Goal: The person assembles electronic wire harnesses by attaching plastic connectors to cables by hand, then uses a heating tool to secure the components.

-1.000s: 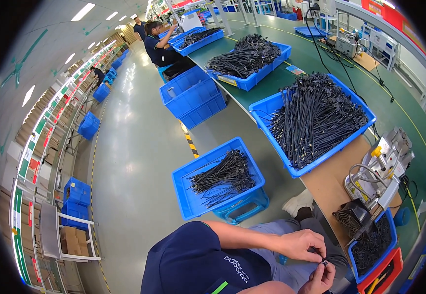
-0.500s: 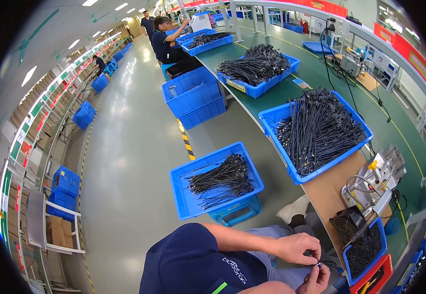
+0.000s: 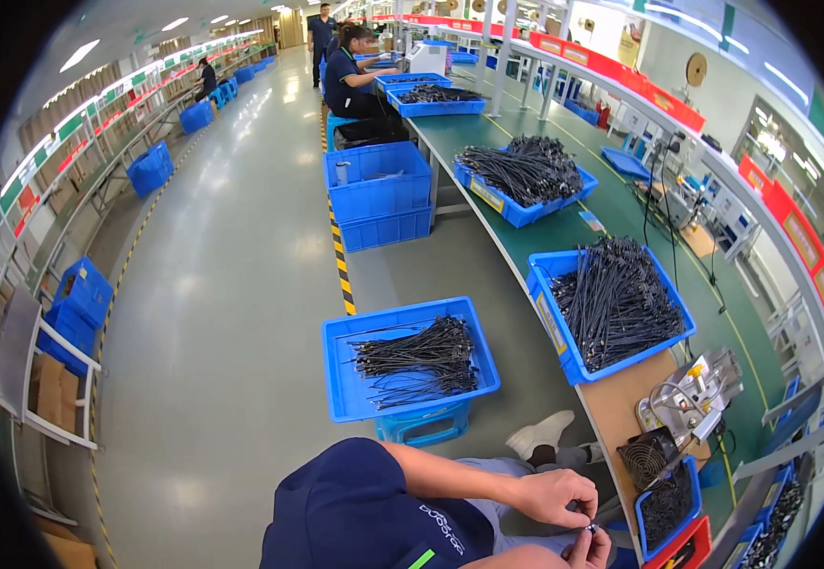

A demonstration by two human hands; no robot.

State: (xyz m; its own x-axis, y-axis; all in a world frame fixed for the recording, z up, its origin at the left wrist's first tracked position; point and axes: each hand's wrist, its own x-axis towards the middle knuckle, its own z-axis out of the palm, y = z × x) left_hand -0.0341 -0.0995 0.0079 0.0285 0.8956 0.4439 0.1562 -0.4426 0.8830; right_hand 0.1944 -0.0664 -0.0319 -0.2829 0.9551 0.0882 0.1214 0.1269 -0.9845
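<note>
Over my lap at the lower right, my left hand [image 3: 556, 497] and my right hand [image 3: 590, 550] meet fingertip to fingertip. Both are closed in a pinch around a small dark part with a silvery end [image 3: 592, 526]; fingers cover most of it, so its exact kind is hidden. Just right of my hands, on the bench, a small blue bin [image 3: 647, 550] holds many little black parts [image 3: 668, 504]. A red bin [image 3: 699, 541] stands at its near end. Beyond the small bin sit a black fan [image 3: 647, 457] and a bench-top metal machine [image 3: 692, 398] with a yellow knob.
Black cables [image 3: 416, 356] lie in a blue tray [image 3: 350, 403] on a blue stool [image 3: 421, 422] to my left. More cable-filled trays [image 3: 578, 365] line the green bench [image 3: 516, 237]. Stacked blue crates [image 3: 379, 199] stand on the floor. Co-workers [image 3: 350, 81] are farther back.
The whole view has shifted, with the trays and bench appearing lower and my hands slightly more left in the picture. My hands stay pinched together on the small part.
</note>
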